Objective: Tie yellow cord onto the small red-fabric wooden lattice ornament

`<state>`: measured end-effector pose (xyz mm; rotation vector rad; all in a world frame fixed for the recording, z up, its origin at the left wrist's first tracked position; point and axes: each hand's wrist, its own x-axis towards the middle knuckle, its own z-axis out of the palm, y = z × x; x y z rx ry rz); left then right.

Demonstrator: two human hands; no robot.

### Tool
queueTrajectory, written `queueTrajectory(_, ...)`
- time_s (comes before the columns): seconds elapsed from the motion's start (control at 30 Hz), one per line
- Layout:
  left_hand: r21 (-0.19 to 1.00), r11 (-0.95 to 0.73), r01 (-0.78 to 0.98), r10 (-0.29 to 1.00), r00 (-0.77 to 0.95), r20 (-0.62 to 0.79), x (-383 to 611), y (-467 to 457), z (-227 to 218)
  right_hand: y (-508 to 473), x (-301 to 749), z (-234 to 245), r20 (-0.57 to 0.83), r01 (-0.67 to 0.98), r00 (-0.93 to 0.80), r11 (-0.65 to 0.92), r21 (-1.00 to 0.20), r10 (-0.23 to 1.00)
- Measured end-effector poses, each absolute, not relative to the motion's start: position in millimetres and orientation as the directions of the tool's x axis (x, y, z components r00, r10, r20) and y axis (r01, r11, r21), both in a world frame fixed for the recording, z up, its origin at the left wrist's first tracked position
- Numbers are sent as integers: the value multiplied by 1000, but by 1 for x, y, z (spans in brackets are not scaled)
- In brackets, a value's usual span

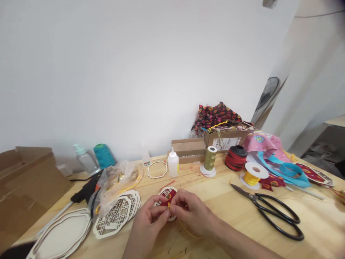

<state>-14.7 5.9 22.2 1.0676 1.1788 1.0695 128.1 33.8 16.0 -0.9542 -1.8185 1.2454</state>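
Close together at the front middle of the table, both hands pinch at a yellow cord [185, 230]. My left hand [152, 214] has its thumb and fingers closed on the cord near a small knot or loop. From the other side, my right hand [190, 208] grips the same cord, whose tail hangs down and curves over the wood. Under the fingers lies a small pale lattice-cut frame with dark red patterned fabric [169, 194]; the hands cover much of it. The exact hold of the fingertips is partly hidden.
Black-handled scissors [277, 212] lie open-bladed at right. Behind stand a white glue bottle [173, 164], a green thread spool [210, 158], a red spool [236, 158] and a yellow cord spool [253, 174]. Lattice frames [115, 216] are stacked left, near a cardboard box [32, 190].
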Motion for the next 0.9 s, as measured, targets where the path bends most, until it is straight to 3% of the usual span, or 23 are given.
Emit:
queueTrajectory(0.17, 973, 194, -128, 980, 77, -185, -15, 5, 24, 32, 128, 21, 114, 66, -551, 179, -982, 827)
queueTrajectory(0.3, 976, 196, -97, 980, 40, -193, -17, 7, 23, 32, 144, 38, -8, -58, -646, -59, -997, 763)
queueTrajectory(0.4, 977, 203, -64, 979, -14, -205, -18, 8, 20, 35, 169, 51, 40, -152, -753, -115, -982, 656)
queueTrajectory(0.5, 978, 209, -23, 976, -55, -210, -17, 7, 20, 42, 184, 56, 162, -236, -769, -39, -971, 618)
queueTrajectory(0.53, 979, 202, -9, 977, -62, -202, -17, 7, 20, 44, 184, 55, 168, -221, -694, 16, -975, 700)
queueTrajectory(0.6, 983, 182, 5, 982, -55, -182, -16, 6, 22, 46, 175, 51, 170, 2, -518, 201, -980, 838)
queueTrajectory(0.67, 984, 180, -12, 983, -24, -180, -16, 6, 24, 46, 161, 43, 294, 305, -446, 453, -838, 845)
queueTrajectory(0.73, 981, 191, -28, 981, 11, -191, -17, 6, 26, 45, 148, 34, 377, 473, -496, 607, -638, 782)
queueTrajectory(0.8, 979, 203, -25, 979, 26, -202, -17, 7, 26, 44, 141, 26, 400, 515, -560, 683, -518, 726)
queueTrajectory(0.9, 975, 220, 18, 975, 16, -220, -17, 8, 26, 42, 141, 21, 425, 490, -622, 750, -444, 658)
